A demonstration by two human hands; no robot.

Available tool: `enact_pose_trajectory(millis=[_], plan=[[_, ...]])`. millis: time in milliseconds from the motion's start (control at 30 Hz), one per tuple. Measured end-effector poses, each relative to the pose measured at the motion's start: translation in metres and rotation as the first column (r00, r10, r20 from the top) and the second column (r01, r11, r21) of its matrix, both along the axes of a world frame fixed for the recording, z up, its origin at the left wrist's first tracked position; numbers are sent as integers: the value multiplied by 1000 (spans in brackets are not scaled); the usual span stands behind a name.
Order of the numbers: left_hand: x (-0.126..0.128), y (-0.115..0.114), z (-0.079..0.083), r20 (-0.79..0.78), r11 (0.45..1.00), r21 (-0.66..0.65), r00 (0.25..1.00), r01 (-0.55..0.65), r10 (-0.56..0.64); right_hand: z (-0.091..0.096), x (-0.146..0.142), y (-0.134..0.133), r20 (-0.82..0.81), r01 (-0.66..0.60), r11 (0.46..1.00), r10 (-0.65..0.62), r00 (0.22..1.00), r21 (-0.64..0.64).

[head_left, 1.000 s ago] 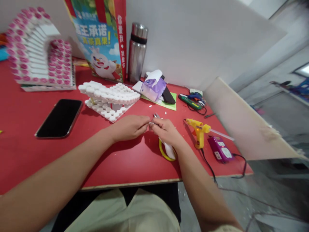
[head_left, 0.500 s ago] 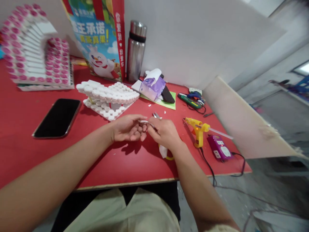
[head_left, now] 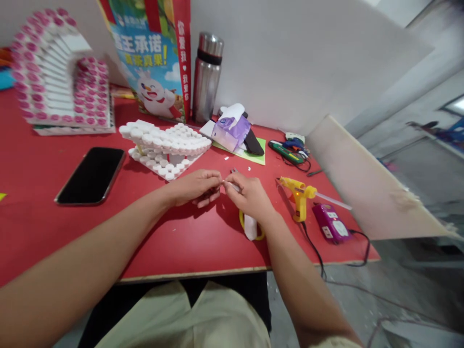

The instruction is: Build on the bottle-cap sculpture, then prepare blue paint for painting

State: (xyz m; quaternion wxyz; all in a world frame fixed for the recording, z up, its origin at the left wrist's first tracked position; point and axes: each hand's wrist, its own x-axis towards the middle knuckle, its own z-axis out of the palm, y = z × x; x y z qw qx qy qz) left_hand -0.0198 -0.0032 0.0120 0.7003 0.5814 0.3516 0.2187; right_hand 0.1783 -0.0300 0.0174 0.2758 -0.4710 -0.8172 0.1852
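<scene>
Just in front of the white model, my left hand (head_left: 197,187) and my right hand (head_left: 250,194) meet fingertip to fingertip over the red table (head_left: 203,246). Between the thumb and fingers of the right hand is a thin white strip (head_left: 235,186). Its tip reaches the pinched left thumb and forefinger; the rest of it is hidden by the fingers. Below the right hand lie scissors with yellow handles (head_left: 261,236), partly covered by that hand and by a white piece (head_left: 250,228). The model (head_left: 166,140) is built from many small white round discs.
A yellow glue gun (head_left: 299,197) and a purple power socket (head_left: 330,223) with cords stand at right. A phone (head_left: 91,176) lies at left, behind it a pink-and-white model (head_left: 60,77). At the back are a bag (head_left: 148,63), a steel flask (head_left: 208,79) and a tissue pack (head_left: 232,131).
My left hand has turned from palm-up with loose fingers to a pinch at the strip's tip. The right hand keeps its hold. The view has shifted slightly.
</scene>
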Motion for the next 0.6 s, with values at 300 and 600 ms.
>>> enact_pose_trajectory(millis=[300, 600], plan=[[1, -2, -4, -211, 843, 536, 974, 44, 83, -3, -8, 0, -159, 113, 988, -129, 979, -107], [13, -8, -6, -289, 786, 615, 908, -67, 304, -14, -14, 2, -383, 134, 951, -238, 892, -279]])
